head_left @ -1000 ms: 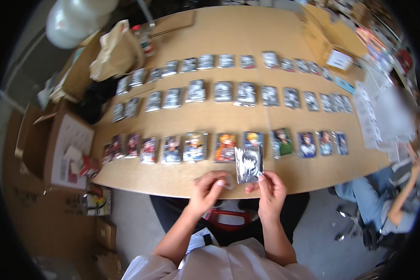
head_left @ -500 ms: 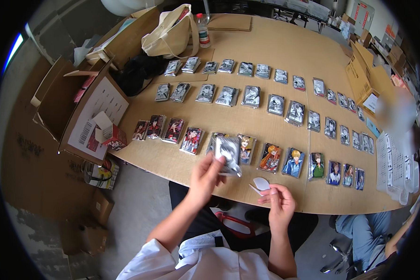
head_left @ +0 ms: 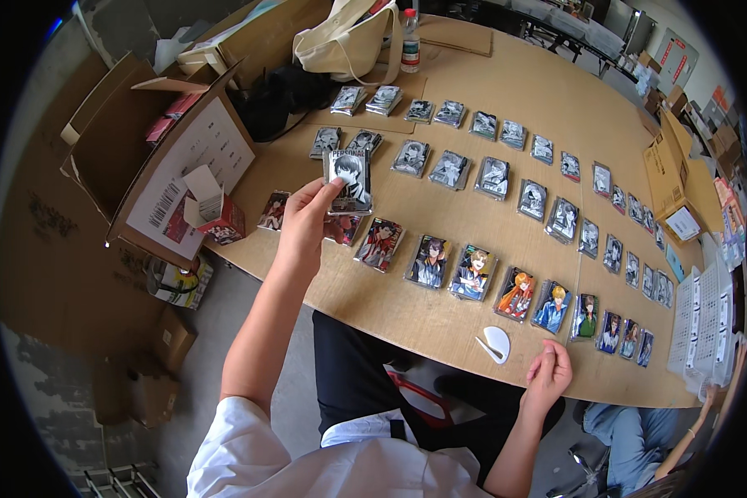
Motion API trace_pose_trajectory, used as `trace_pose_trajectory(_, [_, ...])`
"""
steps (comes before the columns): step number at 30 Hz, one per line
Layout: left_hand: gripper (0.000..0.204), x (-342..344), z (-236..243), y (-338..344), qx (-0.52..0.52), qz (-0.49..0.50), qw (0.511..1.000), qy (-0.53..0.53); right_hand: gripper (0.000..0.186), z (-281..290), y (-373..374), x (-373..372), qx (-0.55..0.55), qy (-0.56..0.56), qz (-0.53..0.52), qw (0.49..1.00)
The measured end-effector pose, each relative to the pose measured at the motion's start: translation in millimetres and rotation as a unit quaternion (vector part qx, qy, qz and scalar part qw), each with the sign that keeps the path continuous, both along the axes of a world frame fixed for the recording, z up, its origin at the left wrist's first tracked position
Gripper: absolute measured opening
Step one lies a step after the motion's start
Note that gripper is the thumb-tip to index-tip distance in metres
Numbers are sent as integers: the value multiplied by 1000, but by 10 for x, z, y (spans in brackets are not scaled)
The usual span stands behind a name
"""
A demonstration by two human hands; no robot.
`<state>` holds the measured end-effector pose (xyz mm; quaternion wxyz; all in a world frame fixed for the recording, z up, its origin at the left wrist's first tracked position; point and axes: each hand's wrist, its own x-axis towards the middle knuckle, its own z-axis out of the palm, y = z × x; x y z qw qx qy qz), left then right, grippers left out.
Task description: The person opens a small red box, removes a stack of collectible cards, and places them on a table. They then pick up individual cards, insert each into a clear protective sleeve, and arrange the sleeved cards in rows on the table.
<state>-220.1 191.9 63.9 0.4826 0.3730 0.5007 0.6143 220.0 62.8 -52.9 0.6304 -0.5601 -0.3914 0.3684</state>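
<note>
My left hand (head_left: 311, 212) is raised over the left part of the table, gripping a pack of cards (head_left: 350, 178) in clear wrap with a black-and-white figure on top. Below it, colour card stacks are partly covered by the hand and pack. At the table's front edge, my right hand (head_left: 549, 371) has its fingers curled in, and nothing shows in them. Just left of that hand, a white letter opener (head_left: 495, 344) lies on the table. Colour card stacks (head_left: 473, 272) form the near row, with black-and-white card stacks (head_left: 494, 178) in two rows behind.
An open carton (head_left: 183, 174) and a small red-and-white box (head_left: 220, 217) stand at the left. A cloth bag (head_left: 349, 46) and a bottle (head_left: 410, 43) are at the back. White baskets (head_left: 695, 328) and another carton (head_left: 676, 170) line the right side. Another person's arm (head_left: 685, 440) shows at lower right.
My left hand has moved left and away from me with the card pack. My right hand has let go of the letter opener and drawn off to the right. The view has shifted.
</note>
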Motion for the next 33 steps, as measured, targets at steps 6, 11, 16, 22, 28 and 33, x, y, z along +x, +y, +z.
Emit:
trace_pose_trajectory(6, [25,263,-46,-151,-25,-65,997,-38,15,286,-111,-140,-33,-31,65,997])
trace_pose_trajectory(11, [24,677,-56,-347,-39,-179,981,-71,24,992,181,-793,-75,-19,222,972])
trace_pose_trajectory(16, [22,976,-66,-492,-27,-285,955,-82,31,1338,620,-1380,-70,51,311,946])
trace_pose_trajectory(22, [44,661,96,-356,-12,-329,944,19,23,1343,821,-1679,-50,50,299,952])
trace_pose_trajectory(28, [31,-203,471,677,97,16,802,589,21,1156,776,-1618,-86,73,285,952])
trace_pose_trajectory(33, [65,-1167,89,1883,-110,43,684,720,24,1203,695,-1637,-100,89,285,949])
